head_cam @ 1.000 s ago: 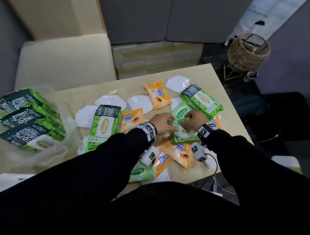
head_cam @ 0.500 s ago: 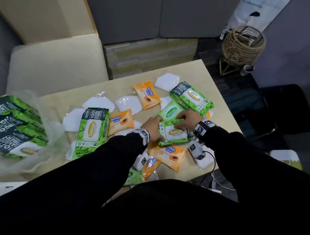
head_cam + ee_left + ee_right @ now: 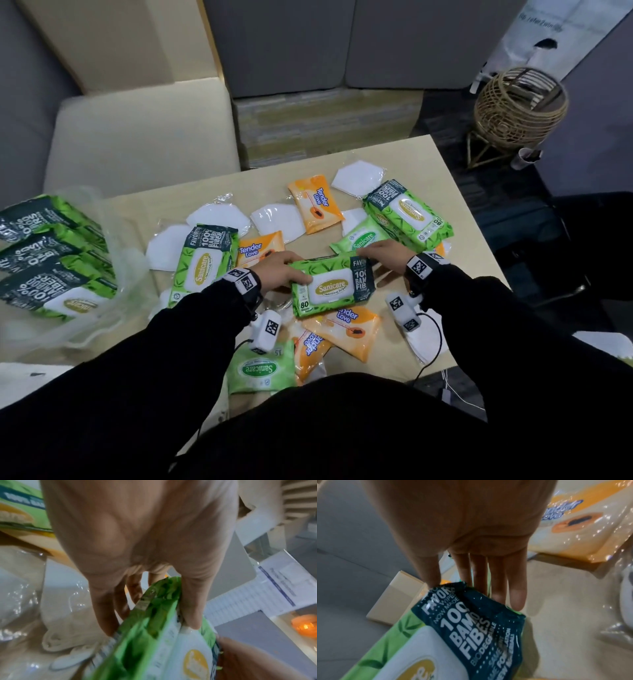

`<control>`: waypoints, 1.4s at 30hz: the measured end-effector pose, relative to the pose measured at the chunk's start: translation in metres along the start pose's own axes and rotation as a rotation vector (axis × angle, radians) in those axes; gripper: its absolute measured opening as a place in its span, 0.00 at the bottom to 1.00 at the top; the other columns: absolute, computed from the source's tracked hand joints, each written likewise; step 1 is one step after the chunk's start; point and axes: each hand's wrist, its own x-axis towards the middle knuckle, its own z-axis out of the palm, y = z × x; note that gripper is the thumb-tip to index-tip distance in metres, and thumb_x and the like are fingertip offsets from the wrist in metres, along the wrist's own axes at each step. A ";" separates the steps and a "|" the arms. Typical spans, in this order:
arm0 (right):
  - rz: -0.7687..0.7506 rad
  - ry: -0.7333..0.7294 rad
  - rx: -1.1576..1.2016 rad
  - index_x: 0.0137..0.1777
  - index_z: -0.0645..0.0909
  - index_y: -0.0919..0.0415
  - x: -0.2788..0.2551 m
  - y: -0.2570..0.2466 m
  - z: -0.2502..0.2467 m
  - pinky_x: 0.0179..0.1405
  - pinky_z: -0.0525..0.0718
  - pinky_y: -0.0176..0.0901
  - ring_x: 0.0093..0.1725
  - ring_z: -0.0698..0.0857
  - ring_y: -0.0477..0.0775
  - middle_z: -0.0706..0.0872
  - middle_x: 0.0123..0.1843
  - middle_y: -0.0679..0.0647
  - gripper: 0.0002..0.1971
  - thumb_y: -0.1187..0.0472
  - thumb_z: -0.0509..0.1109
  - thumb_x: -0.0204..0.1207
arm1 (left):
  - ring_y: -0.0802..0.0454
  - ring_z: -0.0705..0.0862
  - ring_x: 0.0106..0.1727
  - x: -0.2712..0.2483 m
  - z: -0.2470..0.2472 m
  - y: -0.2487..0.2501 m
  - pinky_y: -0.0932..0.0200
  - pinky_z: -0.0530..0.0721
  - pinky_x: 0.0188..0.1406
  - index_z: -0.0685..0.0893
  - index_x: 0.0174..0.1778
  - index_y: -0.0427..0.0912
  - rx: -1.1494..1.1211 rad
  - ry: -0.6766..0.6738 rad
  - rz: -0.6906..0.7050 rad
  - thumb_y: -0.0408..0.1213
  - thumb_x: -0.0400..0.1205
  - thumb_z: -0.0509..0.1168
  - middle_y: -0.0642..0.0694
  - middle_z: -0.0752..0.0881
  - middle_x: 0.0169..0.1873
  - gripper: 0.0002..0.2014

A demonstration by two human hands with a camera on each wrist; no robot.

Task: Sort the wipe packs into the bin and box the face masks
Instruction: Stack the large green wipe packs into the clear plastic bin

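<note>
Both hands hold one green Sanicare wipe pack (image 3: 330, 286) just above the pile at the table's middle. My left hand (image 3: 284, 270) grips its left end, with the thumb (image 3: 192, 615) on top and fingers (image 3: 102, 615) underneath. My right hand (image 3: 380, 253) pinches the dark right end (image 3: 467, 622) between the thumb (image 3: 429, 574) and fingers (image 3: 516, 588). More green packs (image 3: 205, 263), orange Tender Love packs (image 3: 315, 202) and white face masks (image 3: 279, 221) in clear wrappers lie scattered around. A clear bin (image 3: 113, 260) at the left holds several green packs.
The wooden table (image 3: 445, 171) ends close on the right and near sides. A cream seat (image 3: 137, 137) stands behind it. A wicker basket (image 3: 517, 102) sits on a stand at the back right. Something white (image 3: 20, 377) lies at the lower left.
Both hands have taken the green pack out of the pile, raised it and drawn it a little toward me. It now lies flat with its label up.
</note>
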 end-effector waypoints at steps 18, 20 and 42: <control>-0.619 0.065 0.540 0.48 0.87 0.78 -0.057 -0.122 0.081 0.45 0.80 0.48 0.41 0.82 0.56 0.88 0.42 0.64 0.15 0.61 0.76 0.82 | 0.36 0.91 0.59 -0.120 -0.095 -0.036 0.42 0.92 0.54 0.82 0.73 0.45 -0.667 0.007 0.236 0.30 0.62 0.88 0.35 0.88 0.68 0.42; -0.709 0.091 0.485 0.45 0.87 0.79 -0.067 -0.143 0.101 0.45 0.76 0.50 0.41 0.80 0.56 0.86 0.40 0.64 0.16 0.62 0.76 0.82 | 0.41 0.91 0.60 -0.136 -0.109 -0.042 0.47 0.93 0.52 0.82 0.70 0.47 -0.585 0.072 0.283 0.24 0.64 0.82 0.36 0.86 0.69 0.37; -0.932 -0.219 -0.005 0.69 0.80 0.60 -0.104 -0.308 0.332 0.59 0.91 0.57 0.55 0.92 0.60 0.91 0.58 0.59 0.35 0.68 0.91 0.62 | 0.54 0.89 0.65 -0.280 -0.303 -0.126 0.53 0.88 0.65 0.82 0.71 0.50 -0.297 0.618 0.586 0.23 0.67 0.85 0.52 0.91 0.63 0.38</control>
